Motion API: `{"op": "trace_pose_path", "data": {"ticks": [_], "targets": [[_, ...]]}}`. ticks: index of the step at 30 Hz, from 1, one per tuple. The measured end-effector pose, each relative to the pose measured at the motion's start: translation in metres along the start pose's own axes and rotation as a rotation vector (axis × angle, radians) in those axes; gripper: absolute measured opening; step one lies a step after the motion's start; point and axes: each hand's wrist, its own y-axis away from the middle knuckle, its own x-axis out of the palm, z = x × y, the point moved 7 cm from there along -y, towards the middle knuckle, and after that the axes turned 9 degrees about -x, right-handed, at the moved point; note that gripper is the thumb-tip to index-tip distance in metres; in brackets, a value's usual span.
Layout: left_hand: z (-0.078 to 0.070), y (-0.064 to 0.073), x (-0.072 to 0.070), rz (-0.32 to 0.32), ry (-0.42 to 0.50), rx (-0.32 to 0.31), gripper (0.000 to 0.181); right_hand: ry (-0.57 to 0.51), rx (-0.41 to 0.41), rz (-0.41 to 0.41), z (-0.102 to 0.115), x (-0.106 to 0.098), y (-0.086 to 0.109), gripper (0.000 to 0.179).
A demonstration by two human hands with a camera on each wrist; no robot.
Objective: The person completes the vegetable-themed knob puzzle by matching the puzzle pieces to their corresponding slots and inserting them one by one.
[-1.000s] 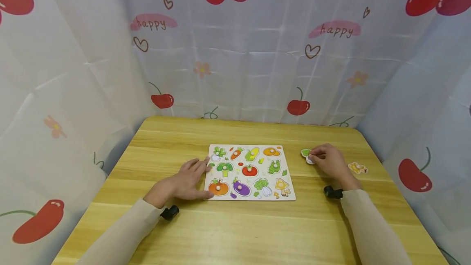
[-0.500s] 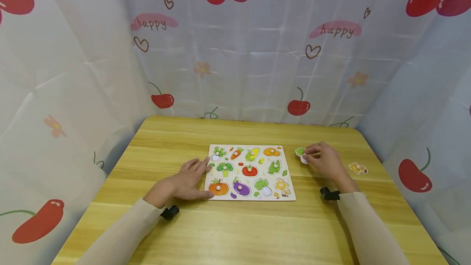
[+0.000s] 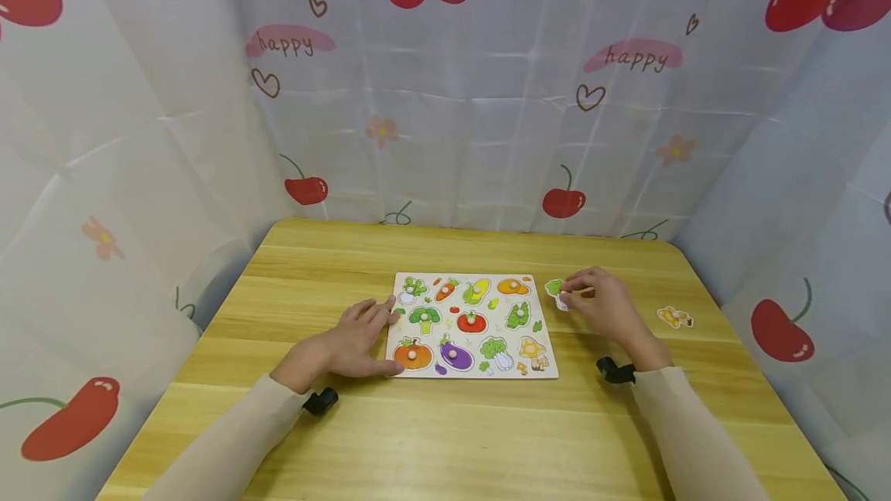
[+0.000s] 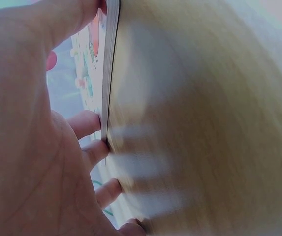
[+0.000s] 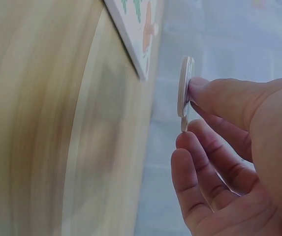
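Observation:
A vegetable peg puzzle board (image 3: 497, 308) lies flat on the table. My left hand (image 3: 355, 340) rests at its left edge, fingers spread; the left wrist view shows the thumb and fingertips against the board's side (image 4: 110, 64). My right hand (image 3: 607, 314) pinches a green-and-white leafy vegetable puzzle piece (image 3: 556, 294) between thumb and fingers, just right of the board. In the right wrist view that puzzle piece (image 5: 184, 88) is seen edge-on, held up off the table, and the other fingers are loosely bent below it. Its knob is hidden by the fingertips.
A yellow mushroom puzzle piece (image 3: 674, 317) lies on the wooden table (image 3: 445, 439) to the right of my right hand. On the board, the printed leafy vegetable (image 3: 496, 353) and mushroom (image 3: 533, 352) places show no knobs. A cherry-patterned curtain (image 3: 445, 99) hangs behind and at both sides.
My right hand has moved left toward the board, carrying the leafy vegetable puzzle piece with it. My left hand and the board stay where they were.

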Motion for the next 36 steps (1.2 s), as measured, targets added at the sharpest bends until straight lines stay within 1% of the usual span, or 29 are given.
{"op": "trace_pose_path", "data": {"ticks": [4,11,20,22,27,32,36], "targets": [[0.001,0.0,0.0,0.004,-0.004,-0.007,0.108,0.006,-0.019,0.008,0.01,0.002,0.0,0.013],[0.002,-0.001,0.0,-0.001,-0.006,-0.003,0.109,0.019,-0.075,0.023,0.029,0.008,-0.001,0.01],[0.001,0.0,0.001,0.005,0.0,-0.007,0.106,0.014,-0.106,0.062,0.046,0.021,0.002,0.005],[0.0,0.001,0.001,0.005,0.001,-0.007,0.106,0.007,-0.114,0.072,0.05,0.024,0.003,0.006],[0.001,0.001,0.002,0.01,0.003,-0.01,0.107,-0.01,-0.111,0.099,0.057,0.033,0.006,0.009],[0.001,0.0,0.002,0.016,-0.004,-0.012,0.111,-0.015,-0.111,0.129,0.062,0.043,0.009,0.004],[0.001,0.0,-0.001,0.015,-0.011,-0.009,0.112,-0.024,-0.143,0.144,0.069,0.049,0.01,0.004]]}}
